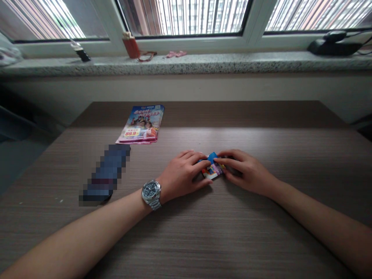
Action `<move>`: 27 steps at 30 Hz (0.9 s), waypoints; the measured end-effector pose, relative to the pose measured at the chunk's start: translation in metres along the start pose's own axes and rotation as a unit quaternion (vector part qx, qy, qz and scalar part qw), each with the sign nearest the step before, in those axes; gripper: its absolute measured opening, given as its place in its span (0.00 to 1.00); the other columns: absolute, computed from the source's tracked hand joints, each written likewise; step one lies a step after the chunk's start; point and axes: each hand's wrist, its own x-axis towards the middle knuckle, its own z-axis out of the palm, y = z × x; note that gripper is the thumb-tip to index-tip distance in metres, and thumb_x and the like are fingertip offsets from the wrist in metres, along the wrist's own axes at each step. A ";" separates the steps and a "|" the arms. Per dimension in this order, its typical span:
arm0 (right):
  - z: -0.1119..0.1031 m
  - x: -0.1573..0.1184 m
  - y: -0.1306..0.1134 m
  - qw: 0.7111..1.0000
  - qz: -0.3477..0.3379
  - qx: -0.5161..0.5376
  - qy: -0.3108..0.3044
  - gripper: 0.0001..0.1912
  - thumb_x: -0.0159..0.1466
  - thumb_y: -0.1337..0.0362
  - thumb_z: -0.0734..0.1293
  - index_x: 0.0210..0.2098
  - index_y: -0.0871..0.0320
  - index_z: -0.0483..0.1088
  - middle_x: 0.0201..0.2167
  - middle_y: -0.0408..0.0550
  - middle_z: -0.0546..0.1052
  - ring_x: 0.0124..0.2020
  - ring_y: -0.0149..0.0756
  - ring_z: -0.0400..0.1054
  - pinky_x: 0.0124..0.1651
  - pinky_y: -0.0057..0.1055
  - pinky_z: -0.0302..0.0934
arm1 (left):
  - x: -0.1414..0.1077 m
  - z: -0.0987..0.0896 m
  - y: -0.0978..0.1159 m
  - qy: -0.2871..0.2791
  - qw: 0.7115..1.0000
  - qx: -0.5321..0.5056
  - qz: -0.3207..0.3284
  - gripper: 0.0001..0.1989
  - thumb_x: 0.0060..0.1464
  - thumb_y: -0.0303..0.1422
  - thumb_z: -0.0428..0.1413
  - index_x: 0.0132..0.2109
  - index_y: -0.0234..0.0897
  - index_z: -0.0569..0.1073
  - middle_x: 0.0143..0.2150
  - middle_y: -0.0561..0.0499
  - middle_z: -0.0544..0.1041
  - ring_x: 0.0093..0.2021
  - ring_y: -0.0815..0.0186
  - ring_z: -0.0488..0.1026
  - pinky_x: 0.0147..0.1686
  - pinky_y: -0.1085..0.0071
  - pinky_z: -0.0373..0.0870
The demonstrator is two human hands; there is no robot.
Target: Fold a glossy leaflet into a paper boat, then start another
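A small piece of folded printed paper (213,169) lies on the table between my hands, coloured blue, pink and yellow. My left hand (184,174) comes in from its left side, with bent fingers on top of it and the thumb along the near edge. From the right, my right hand (247,170) grips the other edge between fingers and thumb, one fingertip pressing near the blue fold. My fingers hide parts of the paper's edges. A metal wristwatch (151,190) is on my left wrist.
Colourful flyers (142,124) are stacked on the wooden table (232,228), farther back on the left. A pixelated dark blue object (106,174) lies nearer, beyond my left forearm. Behind the table, a stone windowsill (221,64) holds a red case (130,46) and a black device (334,44).
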 end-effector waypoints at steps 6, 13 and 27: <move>0.000 0.001 -0.001 1.000 0.008 0.007 0.005 0.21 0.67 0.64 0.68 0.59 0.50 0.73 0.54 0.57 0.75 0.52 0.47 0.73 0.52 0.46 0.72 | -0.001 -0.001 0.001 0.006 1.000 0.002 0.000 0.20 0.63 0.44 0.59 0.57 0.39 0.75 0.58 0.45 0.77 0.57 0.54 0.74 0.60 0.55 0.69; -0.001 0.000 -0.002 1.000 0.003 0.011 -0.004 0.22 0.66 0.61 0.70 0.60 0.50 0.71 0.56 0.58 0.73 0.53 0.49 0.73 0.53 0.47 0.73 | -0.001 0.000 0.001 0.009 1.000 -0.009 -0.007 0.15 0.63 0.37 0.59 0.55 0.39 0.75 0.58 0.44 0.77 0.57 0.55 0.75 0.59 0.56 0.72; -0.002 0.000 0.000 0.998 0.014 0.058 0.022 0.16 0.72 0.66 0.64 0.58 0.51 0.71 0.52 0.53 0.78 0.51 0.41 0.76 0.53 0.38 0.72 | -0.001 -0.005 0.004 0.021 0.993 -0.119 0.000 0.13 0.69 0.31 0.51 0.57 0.37 0.72 0.56 0.45 0.79 0.53 0.62 0.79 0.54 0.67 0.76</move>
